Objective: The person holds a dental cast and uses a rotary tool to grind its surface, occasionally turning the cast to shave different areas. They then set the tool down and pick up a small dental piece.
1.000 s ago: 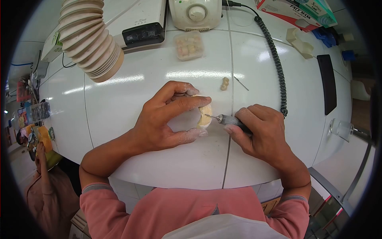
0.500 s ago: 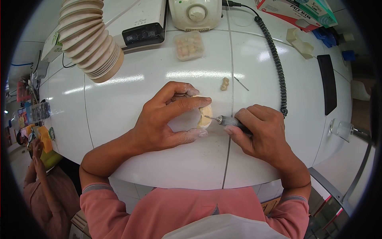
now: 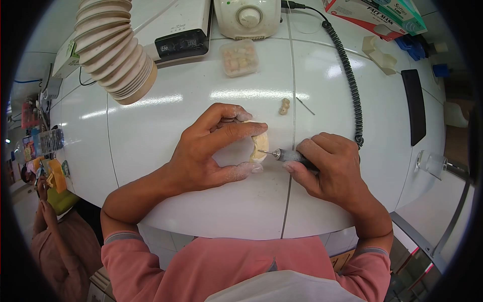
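Between the fingertips and thumb of my left hand [image 3: 216, 143] is a pale yellow and white dental plaster model [image 3: 259, 145], held on edge above the table. White dust coats those fingers. My right hand [image 3: 329, 161] grips a dark rotary handpiece [image 3: 297, 158] like a pen. Its thin metal bur [image 3: 265, 151] points left, with the tip at the model's yellow face. Beyond the hands, a small tooth-coloured piece [image 3: 285, 106] lies on the table beside a loose thin metal bur [image 3: 305, 106].
A ribbed suction hose [image 3: 115, 55] hangs at the upper left. At the back stand a control unit [image 3: 247, 19] with a knob and a clear box [image 3: 239, 58] of small pieces. A coiled cord [image 3: 349, 75] runs down the right. Another person [image 3: 65, 241] sits at far left.
The handpiece tip has shifted very slightly down along the model. My left hand and the model stay put. At far left, the other person's hands have moved a little.
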{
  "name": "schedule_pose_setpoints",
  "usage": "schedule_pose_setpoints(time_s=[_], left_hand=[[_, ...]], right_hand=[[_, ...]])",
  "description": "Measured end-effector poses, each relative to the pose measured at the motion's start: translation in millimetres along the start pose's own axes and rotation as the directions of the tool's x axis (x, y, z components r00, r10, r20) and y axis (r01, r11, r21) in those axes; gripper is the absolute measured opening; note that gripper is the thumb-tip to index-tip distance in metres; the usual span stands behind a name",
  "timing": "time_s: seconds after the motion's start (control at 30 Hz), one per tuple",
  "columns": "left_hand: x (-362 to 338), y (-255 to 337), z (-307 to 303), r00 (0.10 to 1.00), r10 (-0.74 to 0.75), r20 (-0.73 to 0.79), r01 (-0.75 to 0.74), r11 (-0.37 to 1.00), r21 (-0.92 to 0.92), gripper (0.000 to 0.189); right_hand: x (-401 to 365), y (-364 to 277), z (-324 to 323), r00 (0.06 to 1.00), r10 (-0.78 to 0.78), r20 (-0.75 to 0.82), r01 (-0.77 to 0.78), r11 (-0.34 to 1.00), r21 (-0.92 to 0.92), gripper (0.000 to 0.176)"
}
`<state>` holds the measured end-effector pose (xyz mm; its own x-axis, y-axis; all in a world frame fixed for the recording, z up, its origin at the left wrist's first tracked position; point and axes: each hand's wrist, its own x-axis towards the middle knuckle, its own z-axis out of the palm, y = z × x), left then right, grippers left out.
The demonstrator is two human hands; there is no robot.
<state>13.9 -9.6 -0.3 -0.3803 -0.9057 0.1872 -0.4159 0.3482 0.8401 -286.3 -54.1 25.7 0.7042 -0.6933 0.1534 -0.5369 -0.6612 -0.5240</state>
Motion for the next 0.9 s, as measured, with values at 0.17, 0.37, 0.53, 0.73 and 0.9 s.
schedule_pose_setpoints(time_s=[0.17, 0.37, 0.53, 0.73, 0.9], left_hand=[[-0.1, 1.1, 0.7, 1.0, 0.002, -0.007, -0.002, 1.0, 0.003, 0.069], [-0.1, 1.2, 0.4, 1.0, 0.005, -0.004, -0.005, 1.0, 0.009, 0.069], [0.4, 1.5, 0.0, 1.0, 0.008, -0.002, -0.008, 1.0, 0.026, 0.069], [0.2, 1.6, -0.3, 1.0, 0.0, -0.006, 0.0, 1.0, -0.007, 0.069], [0.2, 0.9, 0.9, 1.0, 0.007, -0.016, -0.006, 1.0, 0.007, 0.069]], right_hand=[[-2.6, 2.1, 3.4, 0.997, 0.068, -0.036, -0.067, 0.998, 0.012, 0.034], [-0.2, 2.6, 1.9, 0.999, 0.013, -0.036, -0.013, 1.0, 0.002, 0.034], [-0.4, 1.1, -0.2, 1.0, 0.013, -0.013, -0.014, 0.999, -0.029, 0.035], [-1.0, 1.4, 1.1, 1.0, 0.01, -0.012, -0.011, 0.999, -0.034, 0.035], [-1.1, 2.2, 1.9, 1.0, 0.007, -0.021, -0.008, 1.0, -0.029, 0.035]])
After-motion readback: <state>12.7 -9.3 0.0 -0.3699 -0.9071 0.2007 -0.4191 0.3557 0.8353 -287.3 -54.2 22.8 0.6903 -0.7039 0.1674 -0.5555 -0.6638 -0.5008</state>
